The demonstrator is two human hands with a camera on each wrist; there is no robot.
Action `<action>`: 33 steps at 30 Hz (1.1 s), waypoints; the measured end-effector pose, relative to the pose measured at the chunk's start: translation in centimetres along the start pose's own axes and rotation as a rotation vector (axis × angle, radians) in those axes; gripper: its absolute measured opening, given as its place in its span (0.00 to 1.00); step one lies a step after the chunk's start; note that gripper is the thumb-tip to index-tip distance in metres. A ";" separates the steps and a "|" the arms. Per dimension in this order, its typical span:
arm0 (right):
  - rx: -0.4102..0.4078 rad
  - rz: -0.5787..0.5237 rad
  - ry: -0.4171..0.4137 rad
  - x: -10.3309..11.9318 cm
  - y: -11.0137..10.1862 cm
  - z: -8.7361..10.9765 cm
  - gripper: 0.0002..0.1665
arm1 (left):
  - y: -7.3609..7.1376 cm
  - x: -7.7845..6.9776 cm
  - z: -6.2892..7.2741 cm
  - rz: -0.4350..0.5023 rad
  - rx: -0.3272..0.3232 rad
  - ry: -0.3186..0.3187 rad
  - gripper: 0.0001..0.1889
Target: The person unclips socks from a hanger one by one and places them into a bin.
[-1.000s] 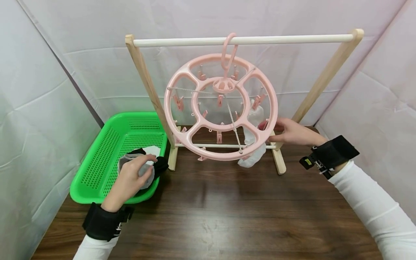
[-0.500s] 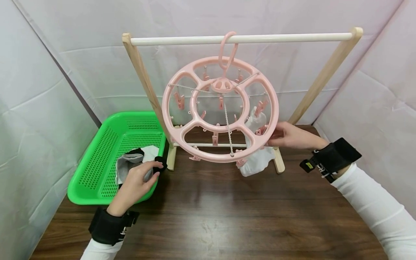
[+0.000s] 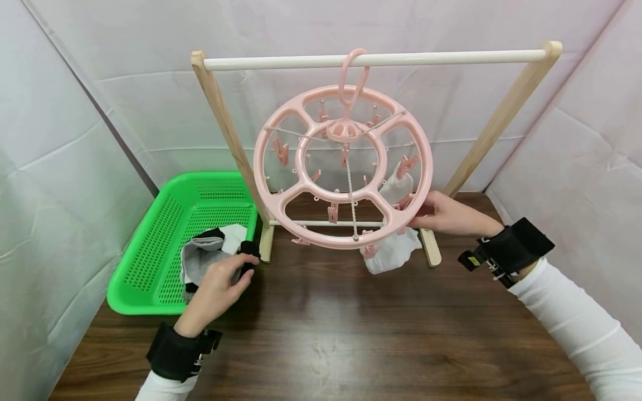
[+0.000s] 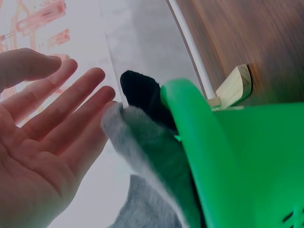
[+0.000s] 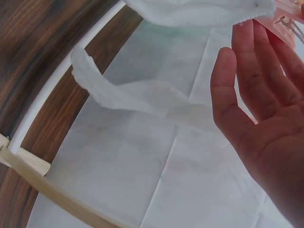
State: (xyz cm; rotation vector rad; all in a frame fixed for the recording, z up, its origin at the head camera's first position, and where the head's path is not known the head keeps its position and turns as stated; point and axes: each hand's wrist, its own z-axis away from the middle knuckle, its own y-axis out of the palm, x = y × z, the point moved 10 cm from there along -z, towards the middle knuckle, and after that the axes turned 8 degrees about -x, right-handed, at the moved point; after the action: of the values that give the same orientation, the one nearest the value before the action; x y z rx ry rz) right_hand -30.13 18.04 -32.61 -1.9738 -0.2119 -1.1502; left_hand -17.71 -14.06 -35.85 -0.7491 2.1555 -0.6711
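A round pink clip hanger (image 3: 275, 210) hangs tilted from the white rod, with small pink clips around it. White socks (image 3: 391, 253) hang from clips on its right side; a second white sock (image 5: 147, 97) shows farther off in the right wrist view. My right hand (image 3: 448, 216) is at the hanger's right rim, its fingertips at a pink clip (image 5: 280, 21) beside the nearer sock (image 5: 199, 13), fingers nearly straight. My left hand (image 3: 217, 287), fingers loosely extended and holding nothing, is over the near right edge of the green basket (image 3: 145, 223), beside grey socks (image 3: 198, 259) and a black sock (image 3: 249, 250).
A wooden stand (image 3: 484, 131) carries the white rod (image 3: 436, 58) and stands on the dark wood table (image 3: 351, 334). Its left leg (image 3: 228, 128) is right beside the basket. Pale fabric walls (image 3: 150, 33) enclose the back and sides.
The hanger has turned slightly, its front cord point shifting left. My left hand has slid right and nearer, off the grey socks. My right hand has moved slightly down, staying by the rim.
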 end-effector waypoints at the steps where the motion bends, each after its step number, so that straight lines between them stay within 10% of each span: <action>1: -0.005 0.000 0.007 0.0 0.0 0.0 0.14 | 0.2 -0.2 0.0 -0.002 -0.003 0.004 0.13; 33: -0.140 -0.102 0.030 3.0 5.3 0.5 0.09 | 10.3 -5.4 -2.3 0.274 0.063 0.020 0.19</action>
State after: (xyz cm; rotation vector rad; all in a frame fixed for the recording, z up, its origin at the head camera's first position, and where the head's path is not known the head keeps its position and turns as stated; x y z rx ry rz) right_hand -25.39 14.28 -33.34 -2.0867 -0.2235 -1.2897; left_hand -19.55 -2.73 -38.70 -0.4048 2.1910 -0.5995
